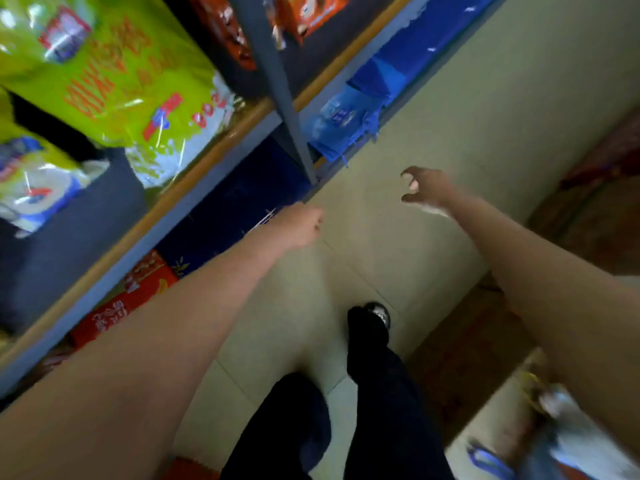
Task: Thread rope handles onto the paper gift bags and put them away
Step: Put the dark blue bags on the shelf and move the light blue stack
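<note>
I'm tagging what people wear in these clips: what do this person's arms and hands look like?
Both forearms are bare, with no sleeve in view. The left hand and right hand wear no gloves; the blur hides any rings. Nothing shows at either wrist.

Blurred frame. Open tiled floor [408, 140] runs centre to upper right, widest free lane. Left half blocked by shelving: grey upright post [277, 88] mid-top, wooden shelf edge [145, 220] running diagonally, green-yellow packages [114, 74] bulging over that edge at upper left. Blue bags [349, 123] fill the low shelf right of the post, spilling toward the floor. Red boxes [138, 292] on the bottom shelf, lower left. Dark trouser legs and shoe [377, 315] take up bottom centre. Brown clutter [588, 216] along the right edge, too smeared to tell.
</note>
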`<state>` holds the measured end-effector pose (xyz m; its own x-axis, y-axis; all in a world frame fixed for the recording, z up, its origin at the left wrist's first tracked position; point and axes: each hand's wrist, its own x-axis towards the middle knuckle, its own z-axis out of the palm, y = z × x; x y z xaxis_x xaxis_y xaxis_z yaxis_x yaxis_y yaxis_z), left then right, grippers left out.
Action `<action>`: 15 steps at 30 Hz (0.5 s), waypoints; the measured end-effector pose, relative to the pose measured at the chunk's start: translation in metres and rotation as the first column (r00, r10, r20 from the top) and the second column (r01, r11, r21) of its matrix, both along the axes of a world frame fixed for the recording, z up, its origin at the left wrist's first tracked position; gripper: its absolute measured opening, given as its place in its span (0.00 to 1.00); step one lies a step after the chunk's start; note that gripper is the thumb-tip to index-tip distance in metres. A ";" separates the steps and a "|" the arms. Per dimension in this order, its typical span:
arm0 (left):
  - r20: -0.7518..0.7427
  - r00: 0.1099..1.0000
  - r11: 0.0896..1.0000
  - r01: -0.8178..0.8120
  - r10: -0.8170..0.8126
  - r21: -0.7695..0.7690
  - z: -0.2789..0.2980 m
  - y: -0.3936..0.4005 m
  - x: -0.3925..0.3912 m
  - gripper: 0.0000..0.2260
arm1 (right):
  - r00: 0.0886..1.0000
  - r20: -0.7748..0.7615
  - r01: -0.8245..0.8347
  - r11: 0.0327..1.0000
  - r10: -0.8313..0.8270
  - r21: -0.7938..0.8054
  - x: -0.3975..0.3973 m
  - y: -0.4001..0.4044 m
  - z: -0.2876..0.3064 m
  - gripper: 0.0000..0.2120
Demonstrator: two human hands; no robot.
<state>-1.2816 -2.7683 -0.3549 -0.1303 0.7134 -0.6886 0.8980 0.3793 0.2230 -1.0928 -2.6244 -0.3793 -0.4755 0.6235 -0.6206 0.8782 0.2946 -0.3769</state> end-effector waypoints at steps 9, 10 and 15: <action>0.050 0.945 0.916 0.298 -0.322 0.269 0.186 0.231 0.153 0.12 | 0.864 -0.088 0.504 0.846 -0.496 0.177 0.207 0.135 0.225 0.19; 0.063 0.931 0.900 0.326 -0.358 0.290 0.202 0.252 0.170 0.13 | 0.823 -0.110 0.568 0.804 -0.557 0.178 0.221 0.143 0.240 0.19; 0.245 0.851 0.842 0.339 -0.464 0.420 0.254 0.352 0.251 0.14 | 0.525 -0.291 0.851 0.502 -0.800 0.157 0.294 0.192 0.286 0.18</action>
<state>-1.0306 -2.4165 -0.1014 0.4071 0.8501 -0.3341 0.8032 -0.1589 0.5742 -0.7993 -2.4325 -0.0929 0.2679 0.8979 -0.3493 0.7044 -0.4299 -0.5649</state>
